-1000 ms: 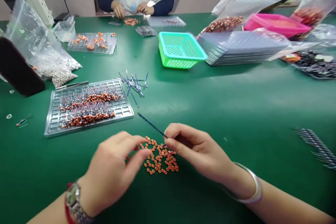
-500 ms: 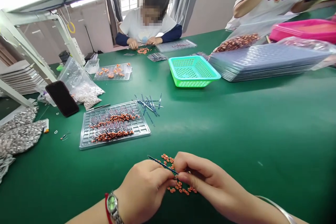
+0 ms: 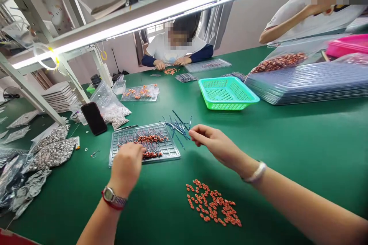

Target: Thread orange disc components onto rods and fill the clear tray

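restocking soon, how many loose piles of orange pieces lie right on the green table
2: the near pile, below the right hand in view, and the far pile, in front of the co-worker. More may be hidden.

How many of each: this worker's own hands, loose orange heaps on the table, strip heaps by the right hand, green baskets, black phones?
Hands: 2 (left hand, right hand)
Loose orange heaps: 2 (near heap, far heap)
Strip heap by right hand: 1
Green basket: 1
Black phone: 1
Total: 7
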`<action>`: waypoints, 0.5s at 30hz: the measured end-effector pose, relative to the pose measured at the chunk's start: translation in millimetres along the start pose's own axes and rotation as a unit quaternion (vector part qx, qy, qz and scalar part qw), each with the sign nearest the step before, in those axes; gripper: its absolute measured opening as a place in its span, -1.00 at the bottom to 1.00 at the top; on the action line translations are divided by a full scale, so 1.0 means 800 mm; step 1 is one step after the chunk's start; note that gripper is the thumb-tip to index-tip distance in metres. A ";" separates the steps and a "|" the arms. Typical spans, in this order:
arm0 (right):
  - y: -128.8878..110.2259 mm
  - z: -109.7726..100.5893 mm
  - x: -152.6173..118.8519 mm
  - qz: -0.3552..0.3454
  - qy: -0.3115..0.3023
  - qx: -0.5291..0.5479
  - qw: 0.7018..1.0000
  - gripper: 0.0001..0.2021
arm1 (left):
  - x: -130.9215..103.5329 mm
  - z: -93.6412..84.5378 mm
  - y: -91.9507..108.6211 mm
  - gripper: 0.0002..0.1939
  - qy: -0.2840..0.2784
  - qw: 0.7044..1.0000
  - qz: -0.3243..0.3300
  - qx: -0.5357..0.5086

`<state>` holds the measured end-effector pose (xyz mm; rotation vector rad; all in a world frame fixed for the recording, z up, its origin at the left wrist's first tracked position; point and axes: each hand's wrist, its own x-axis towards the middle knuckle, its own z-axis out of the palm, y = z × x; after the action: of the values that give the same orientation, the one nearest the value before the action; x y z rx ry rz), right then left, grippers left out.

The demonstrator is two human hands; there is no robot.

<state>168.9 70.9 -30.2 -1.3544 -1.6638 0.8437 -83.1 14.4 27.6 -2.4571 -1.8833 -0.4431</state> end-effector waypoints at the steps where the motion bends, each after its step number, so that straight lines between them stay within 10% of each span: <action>1: 0.006 0.001 0.017 0.007 0.017 -0.029 0.999 -0.66 | 0.004 -0.008 -0.014 -0.73 0.004 0.999 -0.041 0.028; 10: 0.027 -0.002 0.036 -0.014 0.046 -0.173 0.984 -0.77 | 0.008 -0.021 -0.065 -0.76 -0.130 0.957 -0.201 0.166; 15: 0.059 -0.095 -0.008 0.008 0.090 -0.193 0.977 -0.87 | 0.009 -0.016 -0.069 -0.73 -0.169 0.944 -0.215 0.182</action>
<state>258.1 74.6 -38.9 -1.6542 -1.7312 0.3995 -136.7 34.3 32.7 -1.9731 -2.3759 0.3327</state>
